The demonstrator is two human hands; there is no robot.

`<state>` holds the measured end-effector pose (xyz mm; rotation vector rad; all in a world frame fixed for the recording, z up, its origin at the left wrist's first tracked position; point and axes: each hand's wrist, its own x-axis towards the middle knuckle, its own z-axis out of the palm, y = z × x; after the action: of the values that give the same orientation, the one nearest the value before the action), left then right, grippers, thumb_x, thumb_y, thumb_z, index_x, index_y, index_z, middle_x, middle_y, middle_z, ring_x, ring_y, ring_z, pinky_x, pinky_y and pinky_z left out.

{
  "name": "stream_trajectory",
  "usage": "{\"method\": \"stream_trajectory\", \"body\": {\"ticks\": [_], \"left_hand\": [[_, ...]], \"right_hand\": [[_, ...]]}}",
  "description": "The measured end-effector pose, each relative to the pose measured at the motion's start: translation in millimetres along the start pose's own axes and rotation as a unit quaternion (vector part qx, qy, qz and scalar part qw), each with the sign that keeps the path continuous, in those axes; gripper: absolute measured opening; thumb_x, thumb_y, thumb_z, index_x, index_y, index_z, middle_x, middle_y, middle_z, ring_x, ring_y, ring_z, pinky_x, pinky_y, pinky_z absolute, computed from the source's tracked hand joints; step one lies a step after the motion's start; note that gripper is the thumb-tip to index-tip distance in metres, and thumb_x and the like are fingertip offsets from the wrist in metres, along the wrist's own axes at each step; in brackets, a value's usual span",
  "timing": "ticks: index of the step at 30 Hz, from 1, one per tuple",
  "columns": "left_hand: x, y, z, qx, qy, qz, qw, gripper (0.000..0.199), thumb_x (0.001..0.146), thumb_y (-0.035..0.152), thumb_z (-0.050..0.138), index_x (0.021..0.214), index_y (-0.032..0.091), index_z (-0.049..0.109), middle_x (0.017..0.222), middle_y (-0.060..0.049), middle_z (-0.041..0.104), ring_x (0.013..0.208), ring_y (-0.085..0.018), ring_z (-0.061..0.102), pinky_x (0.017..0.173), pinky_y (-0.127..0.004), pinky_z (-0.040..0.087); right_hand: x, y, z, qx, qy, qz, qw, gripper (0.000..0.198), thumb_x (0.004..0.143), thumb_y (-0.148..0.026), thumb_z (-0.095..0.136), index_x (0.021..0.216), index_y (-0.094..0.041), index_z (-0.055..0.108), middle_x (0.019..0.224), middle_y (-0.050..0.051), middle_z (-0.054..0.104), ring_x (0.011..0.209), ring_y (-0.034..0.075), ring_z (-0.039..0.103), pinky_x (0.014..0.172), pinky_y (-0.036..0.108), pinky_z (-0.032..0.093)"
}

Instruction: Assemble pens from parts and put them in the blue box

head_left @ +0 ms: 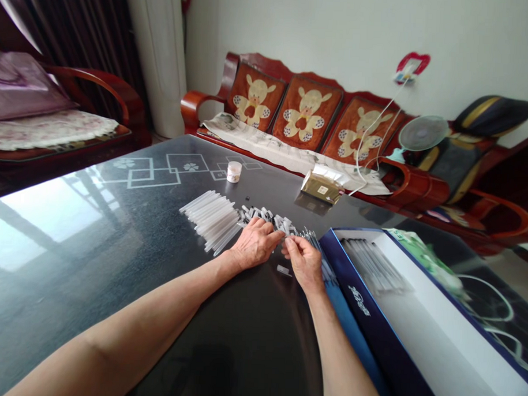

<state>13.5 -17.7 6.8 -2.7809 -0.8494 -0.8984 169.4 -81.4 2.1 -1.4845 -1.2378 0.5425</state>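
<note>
My left hand [257, 244] bends over the near side of a pile of small white, grey and black pen caps [267, 215], its fingers curled together and their tips largely hidden. Close beside it, my right hand [304, 262] is closed in a pinch, and the fingertips of both hands nearly meet. What they hold is too small to make out. Left of the pile lies a row of translucent white pen barrels [212, 219]. Thin pen refills [316, 246] with metal tips lie just beyond my right hand. A single loose cap [283, 270] rests on the dark table below the hands.
A blue box [359, 305] with a white inside stands at the right, holding several assembled pens [372, 265]. Behind it lies a green plastic package [426, 253]. A small round white jar [234, 172] and a tissue box [321, 187] stand farther back on the glossy table [93, 244].
</note>
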Motion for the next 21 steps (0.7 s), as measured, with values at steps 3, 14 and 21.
{"method": "stream_trajectory", "body": {"ticks": [3,14,21], "left_hand": [[-0.4,2.3,0.3,-0.004,0.006,0.009,1.0,0.032,0.098,0.029,0.034,0.106,0.022,0.064,0.079,-0.005,0.054,0.077,-0.019,0.046,0.079,-0.036,0.037],[-0.4,1.0,1.2,-0.004,0.0,0.003,1.0,0.033,0.097,0.03,0.034,0.106,0.021,0.065,0.078,-0.005,0.054,0.077,-0.019,0.047,0.079,-0.036,0.036],[0.1,4.6,-0.8,-0.011,-0.011,0.02,1.0,0.034,0.097,0.03,0.034,0.108,0.022,0.064,0.081,-0.005,0.056,0.077,-0.019,0.046,0.078,-0.036,0.036]], "right_hand": [[-1.2,-0.7,-1.6,-0.087,0.009,-0.046,0.995,0.037,0.084,-0.052,0.053,0.078,-0.019,0.067,0.066,0.005,0.07,0.057,0.018,0.065,0.059,0.028,0.052],[-2.2,1.4,-3.1,-0.163,0.016,-0.119,0.979,0.022,0.086,-0.036,0.05,0.089,-0.019,0.063,0.079,0.007,0.07,0.072,0.02,0.064,0.068,0.029,0.049],[0.4,3.4,-2.7,-0.188,0.014,-0.158,0.969,0.039,0.093,-0.037,0.04,0.061,-0.021,0.054,0.065,0.004,0.062,0.063,0.017,0.058,0.064,0.029,0.043]]}}
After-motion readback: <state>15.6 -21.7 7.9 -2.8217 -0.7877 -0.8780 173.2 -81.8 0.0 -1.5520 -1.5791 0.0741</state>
